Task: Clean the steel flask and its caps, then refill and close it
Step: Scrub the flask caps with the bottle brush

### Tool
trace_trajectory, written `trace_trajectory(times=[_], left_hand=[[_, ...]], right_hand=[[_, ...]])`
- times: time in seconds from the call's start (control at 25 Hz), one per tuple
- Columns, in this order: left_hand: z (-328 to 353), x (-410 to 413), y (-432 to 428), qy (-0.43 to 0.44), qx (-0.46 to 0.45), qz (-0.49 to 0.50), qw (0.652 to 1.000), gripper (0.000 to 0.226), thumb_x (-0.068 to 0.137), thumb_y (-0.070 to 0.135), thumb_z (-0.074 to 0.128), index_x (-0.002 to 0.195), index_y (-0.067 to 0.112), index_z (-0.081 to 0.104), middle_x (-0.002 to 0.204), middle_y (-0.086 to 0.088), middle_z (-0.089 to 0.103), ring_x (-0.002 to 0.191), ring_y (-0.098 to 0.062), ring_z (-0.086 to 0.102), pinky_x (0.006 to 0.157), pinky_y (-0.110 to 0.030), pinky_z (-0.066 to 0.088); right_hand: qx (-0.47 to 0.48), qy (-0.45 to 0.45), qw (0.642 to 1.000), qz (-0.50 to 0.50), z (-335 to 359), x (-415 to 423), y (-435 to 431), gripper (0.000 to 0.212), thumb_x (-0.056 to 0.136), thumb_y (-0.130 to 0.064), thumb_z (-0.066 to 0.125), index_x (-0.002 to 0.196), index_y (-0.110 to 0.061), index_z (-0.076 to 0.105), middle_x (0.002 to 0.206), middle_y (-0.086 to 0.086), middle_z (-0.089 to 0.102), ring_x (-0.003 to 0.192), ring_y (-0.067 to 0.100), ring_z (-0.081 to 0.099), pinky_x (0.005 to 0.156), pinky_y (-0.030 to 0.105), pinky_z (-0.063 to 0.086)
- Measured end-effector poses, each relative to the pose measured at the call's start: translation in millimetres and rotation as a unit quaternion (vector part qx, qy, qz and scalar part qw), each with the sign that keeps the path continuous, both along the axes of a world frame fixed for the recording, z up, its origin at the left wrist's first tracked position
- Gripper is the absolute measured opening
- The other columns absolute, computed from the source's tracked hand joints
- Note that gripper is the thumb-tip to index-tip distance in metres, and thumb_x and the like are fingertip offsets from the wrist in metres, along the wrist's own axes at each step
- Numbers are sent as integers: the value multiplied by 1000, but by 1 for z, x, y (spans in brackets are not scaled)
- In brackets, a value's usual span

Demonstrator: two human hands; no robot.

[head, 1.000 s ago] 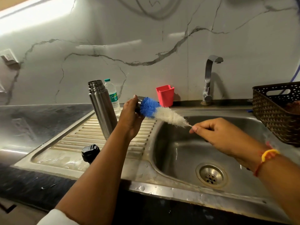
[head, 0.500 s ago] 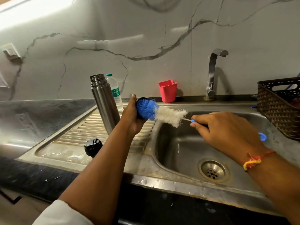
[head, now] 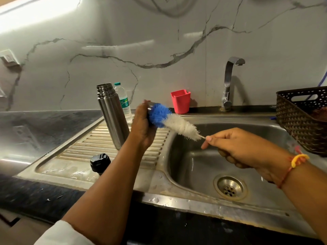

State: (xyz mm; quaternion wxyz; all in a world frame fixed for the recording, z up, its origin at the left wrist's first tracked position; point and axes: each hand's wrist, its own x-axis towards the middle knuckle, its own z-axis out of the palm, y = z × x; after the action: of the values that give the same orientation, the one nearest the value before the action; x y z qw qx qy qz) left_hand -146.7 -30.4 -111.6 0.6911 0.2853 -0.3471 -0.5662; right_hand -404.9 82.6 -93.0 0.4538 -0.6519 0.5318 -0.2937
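At the steel sink (head: 194, 156), the left grip (head: 143, 128) held the cap (head: 150, 108) mouth-out so the right grip (head: 237, 149), pinching the brush (head: 177, 124), could scrub inside.

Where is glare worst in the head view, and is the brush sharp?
Head view: a light strip blows out the upper left of the wall; reflections sheen the wet drainboard; the bottle brush, left hand and right hand are sharp; wide-angle distortion likely leans the steel flask.

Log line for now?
step: brushing steel cap | left hand grips it | right hand holds brush | flask upright, uncapped, on drainboard | black cap on drainboard
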Motion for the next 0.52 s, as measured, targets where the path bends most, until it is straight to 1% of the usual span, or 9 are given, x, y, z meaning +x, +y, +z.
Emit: trace_trajectory(times=[0.08, 0.16, 0.24, 0.28, 0.32, 0.36, 0.4, 0.48, 0.52], left_hand=[[2, -1, 0, -5, -9, -11, 1000, 40, 103, 43, 52, 116, 7, 61, 114, -17, 66, 117, -33, 62, 106, -49, 51], [4, -2, 0, 18, -13, -1, 1000, 35, 106, 42, 48, 110, 10, 61, 111, -16, 69, 116, -31, 63, 109, -50, 48], [4, -3, -1, -6, 7, -7, 1000, 44, 104, 46, 49, 124, 8, 57, 125, -19, 67, 121, -31, 65, 104, -49, 53], [1, -2, -5, -32, 26, -12, 999, 50, 102, 48, 52, 132, 8, 54, 130, -18, 64, 121, -31, 65, 100, -47, 56], [-2, -1, -7, -58, 46, -10, 997, 50, 100, 46, 55, 134, 10, 53, 131, -16, 63, 119, -30, 65, 96, -44, 57], [-4, 0, -9, -72, 63, 5, 995, 42, 101, 41, 59, 131, 12, 56, 128, -15, 62, 116, -29, 65, 95, -41, 58], [-5, 1, -11, -67, 76, 19, 995, 31, 101, 33, 62, 124, 13, 59, 124, -16, 60, 113, -29, 65, 93, -39, 59], [-2, 6, -10, 10, 104, 15, 994, 22, 99, 28, 63, 110, 10, 61, 119, -19, 61, 109, -32, 67, 92, -41, 60], [0, 7, -9, 48, 115, 2, 992, 30, 100, 36, 61, 108, 7, 61, 118, -21, 64, 110, -34, 68, 96, -45, 58]], right_hand=[[44, -37, 998, 5, 1, -3, 1, 30, 98, -41, 52, 91, -24, 77, 54, -4, 40, 44, 8, 28, 40, 23, 22], [44, -33, 998, 6, 3, -6, 0, 30, 98, -40, 52, 90, -24, 77, 54, -5, 42, 43, 8, 30, 39, 22, 23], [-23, 6, 1000, -18, 0, -8, -3, 27, 97, -37, 54, 89, -26, 76, 53, -11, 51, 44, 5, 42, 42, 19, 31], [-79, 38, 995, -39, -3, -7, -5, 23, 97, -36, 55, 91, -28, 76, 59, -16, 60, 52, 1, 53, 48, 17, 39], [-143, 79, 985, -62, -7, -7, -9, 20, 96, -37, 57, 96, -30, 75, 71, -18, 68, 68, 0, 61, 60, 19, 48], [-199, 133, 967, -85, -11, -6, -12, 20, 95, -40, 57, 103, -32, 74, 84, -15, 72, 80, 4, 64, 72, 26, 53], [-237, 191, 947, -101, -13, -7, -14, 23, 95, -43, 56, 108, -32, 72, 90, -11, 72, 84, 9, 64, 78, 33, 55], [-280, 274, 914, -109, -13, -8, -14, 27, 97, -47, 51, 112, -34, 69, 80, -10, 68, 74, 10, 61, 71, 36, 55], [-297, 301, 900, -102, -10, -9, -12, 28, 97, -48, 48, 113, -35, 67, 73, -10, 64, 69, 9, 58, 65, 35, 54]])
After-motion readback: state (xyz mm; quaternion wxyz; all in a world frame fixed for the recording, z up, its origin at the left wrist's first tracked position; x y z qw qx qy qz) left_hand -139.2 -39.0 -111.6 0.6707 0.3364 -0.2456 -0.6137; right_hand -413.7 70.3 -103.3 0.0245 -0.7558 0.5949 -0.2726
